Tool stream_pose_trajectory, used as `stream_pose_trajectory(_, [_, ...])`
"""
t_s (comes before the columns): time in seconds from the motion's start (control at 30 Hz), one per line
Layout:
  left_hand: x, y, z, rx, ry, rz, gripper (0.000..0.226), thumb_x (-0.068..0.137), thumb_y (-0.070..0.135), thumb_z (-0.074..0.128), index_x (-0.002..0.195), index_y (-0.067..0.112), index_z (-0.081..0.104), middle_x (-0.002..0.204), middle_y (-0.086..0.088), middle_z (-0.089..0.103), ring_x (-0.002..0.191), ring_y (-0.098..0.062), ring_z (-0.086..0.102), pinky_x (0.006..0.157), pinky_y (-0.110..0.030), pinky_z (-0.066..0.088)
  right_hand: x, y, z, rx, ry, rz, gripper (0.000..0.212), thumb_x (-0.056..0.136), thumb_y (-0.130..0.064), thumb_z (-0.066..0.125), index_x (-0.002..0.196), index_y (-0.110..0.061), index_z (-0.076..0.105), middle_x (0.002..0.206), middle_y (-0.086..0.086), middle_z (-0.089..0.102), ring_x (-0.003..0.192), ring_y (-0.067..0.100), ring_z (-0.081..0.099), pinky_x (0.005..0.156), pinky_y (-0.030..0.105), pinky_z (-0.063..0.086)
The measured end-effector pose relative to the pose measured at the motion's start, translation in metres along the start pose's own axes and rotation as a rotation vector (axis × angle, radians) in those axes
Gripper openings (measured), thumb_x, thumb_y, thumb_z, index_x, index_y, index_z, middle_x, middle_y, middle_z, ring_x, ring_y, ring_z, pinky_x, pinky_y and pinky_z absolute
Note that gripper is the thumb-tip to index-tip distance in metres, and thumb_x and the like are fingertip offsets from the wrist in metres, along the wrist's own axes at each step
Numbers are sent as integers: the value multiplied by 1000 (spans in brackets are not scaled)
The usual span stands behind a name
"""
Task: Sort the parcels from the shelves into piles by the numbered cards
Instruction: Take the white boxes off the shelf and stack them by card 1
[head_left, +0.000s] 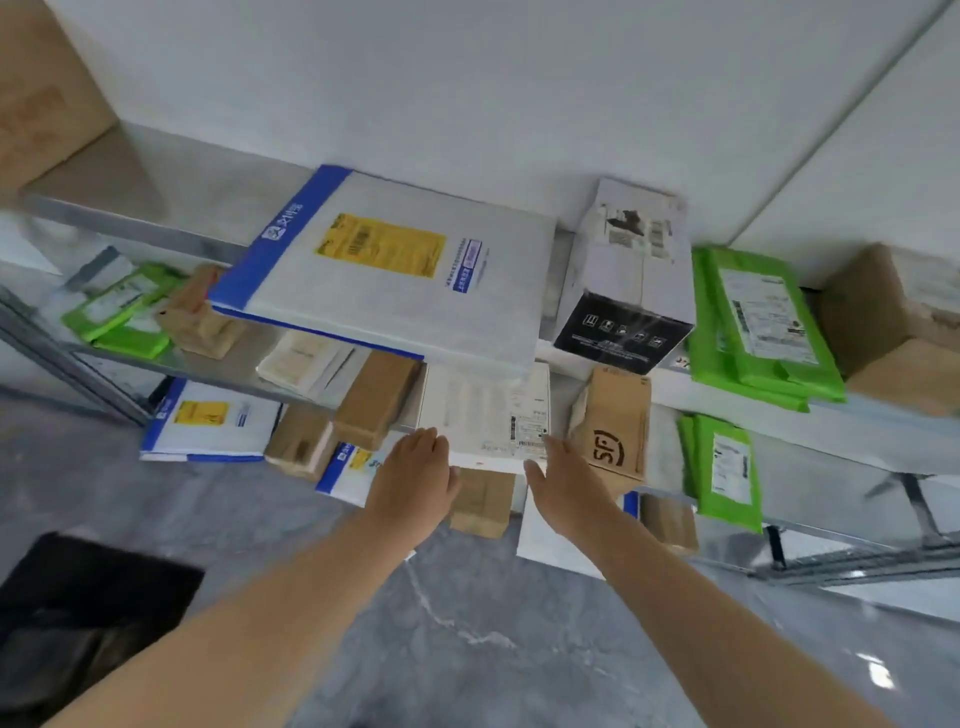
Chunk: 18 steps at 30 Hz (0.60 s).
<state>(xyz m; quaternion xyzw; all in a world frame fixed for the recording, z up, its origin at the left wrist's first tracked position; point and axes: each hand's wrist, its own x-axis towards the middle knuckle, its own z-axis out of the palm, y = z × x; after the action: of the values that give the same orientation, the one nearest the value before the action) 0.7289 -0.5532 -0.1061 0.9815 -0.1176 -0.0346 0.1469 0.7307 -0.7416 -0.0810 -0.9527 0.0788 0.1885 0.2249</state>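
Observation:
A flat white box with shipping labels juts out from the middle shelf, under a large white mailer with a blue stripe and yellow label. My left hand is at the box's front left corner with fingers straight, touching or nearly touching it. At the box's front right corner is my right hand, fingers straight too. Neither hand grips anything. No numbered cards are in view.
Metal shelves hold green bags, brown cartons, an SF carton right of the white box, and a black-and-white box. More mailers lie on the lower shelf. A dark bin stands on the grey floor at lower left.

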Motion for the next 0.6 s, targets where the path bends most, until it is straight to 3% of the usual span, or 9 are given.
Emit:
stream_pose_trajectory(0.07, [10,-9,25,37,-24,-1,29,93,22,51,111,1,59,114,-13,62,113,-29,57,92,-37,49,30,12,18,11,-8,18,50,102,-33,37,146,-10,30,151,7,32,135,27,37,106,39,38])
stream_pose_trajectory(0.17, [19,-25,71,9,-84,-67,49,98,29,45,138,2,42,144,-12,45,136,-25,39,110,-35,38,67,30,51,82,0,82,53,102,-33,39,147,-8,27,151,9,30,138,28,33,109,38,32])
stream_pose_trajectory(0.33, [59,-51,115,10,-60,-181,57,99,32,43,145,3,29,149,-12,34,135,-27,38,104,-34,41,127,53,93,181,62,132,63,100,-33,41,152,-9,13,156,7,20,143,24,25,113,41,30])
stream_pose_trajectory(0.47, [101,-67,137,117,-153,-117,65,101,33,38,150,-2,12,156,-18,19,145,-28,19,115,-36,25,170,61,101,218,68,172,58,101,-27,37,152,-9,16,157,7,19,141,25,28,111,36,28])
stream_pose_trajectory(0.53, [116,-70,148,61,-223,-208,69,102,34,37,150,-2,4,158,-18,12,146,-28,15,116,-35,23,185,65,109,235,132,133,54,100,-22,40,149,-7,22,154,7,24,138,25,31,109,35,32])
stream_pose_trajectory(0.6, [128,-65,154,-107,-201,-346,71,101,34,39,150,-1,1,156,-17,13,142,-29,25,110,-36,32,197,67,118,270,192,138,60,98,-23,43,150,-8,16,156,4,18,140,25,29,111,40,34])
